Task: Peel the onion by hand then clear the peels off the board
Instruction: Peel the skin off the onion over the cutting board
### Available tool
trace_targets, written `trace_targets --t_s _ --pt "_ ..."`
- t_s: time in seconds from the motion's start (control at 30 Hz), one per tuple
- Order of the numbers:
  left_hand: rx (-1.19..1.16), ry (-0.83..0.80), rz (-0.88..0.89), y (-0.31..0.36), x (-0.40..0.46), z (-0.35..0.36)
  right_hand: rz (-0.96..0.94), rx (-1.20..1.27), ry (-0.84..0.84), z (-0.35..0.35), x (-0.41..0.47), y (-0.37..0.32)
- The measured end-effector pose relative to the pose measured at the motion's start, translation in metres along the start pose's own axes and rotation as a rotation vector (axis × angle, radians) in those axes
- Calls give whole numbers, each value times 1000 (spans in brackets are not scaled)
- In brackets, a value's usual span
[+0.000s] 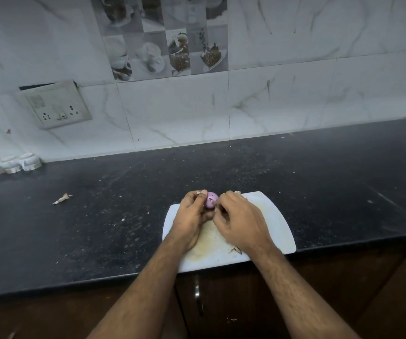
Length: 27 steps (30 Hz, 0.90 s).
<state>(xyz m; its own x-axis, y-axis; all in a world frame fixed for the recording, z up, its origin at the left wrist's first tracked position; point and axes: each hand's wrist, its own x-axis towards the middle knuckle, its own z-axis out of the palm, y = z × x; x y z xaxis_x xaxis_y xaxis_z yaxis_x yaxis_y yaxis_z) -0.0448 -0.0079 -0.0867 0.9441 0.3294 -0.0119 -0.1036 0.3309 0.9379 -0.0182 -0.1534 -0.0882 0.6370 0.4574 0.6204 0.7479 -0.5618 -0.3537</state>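
Note:
A small purple onion (211, 198) is held above the far left part of the white cutting board (274, 216). My left hand (193, 216) grips it from the left, thumb on top. Against the onion's right side my right hand (238, 221) pinches at the skin with curled fingers. A scrap of peel (235, 250) lies on the board near my right wrist. Bits of peel (236, 192) show just beyond my right hand's fingers. Most of the onion is hidden by both hands.
The board lies at the front edge of a dark stone counter (99, 228). A loose peel (62, 198) lies on the counter to the left. White jars (11, 165) stand at the far left by the tiled wall. A cabinet handle (197, 299) is below the counter.

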Motion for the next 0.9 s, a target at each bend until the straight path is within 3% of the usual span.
trace_targets --t_s 0.17,0.47,0.73,0.9 --pt "-22 -64 1 4 -6 2 110 135 31 -6 4 1" --pt "22 -117 24 5 -9 2 78 172 43 -3 3 7" --pt "40 -91 39 1 -6 1 44 -7 37 -3 3 3" --pt "37 10 50 1 -4 1 -58 -125 -120 2 1 2"
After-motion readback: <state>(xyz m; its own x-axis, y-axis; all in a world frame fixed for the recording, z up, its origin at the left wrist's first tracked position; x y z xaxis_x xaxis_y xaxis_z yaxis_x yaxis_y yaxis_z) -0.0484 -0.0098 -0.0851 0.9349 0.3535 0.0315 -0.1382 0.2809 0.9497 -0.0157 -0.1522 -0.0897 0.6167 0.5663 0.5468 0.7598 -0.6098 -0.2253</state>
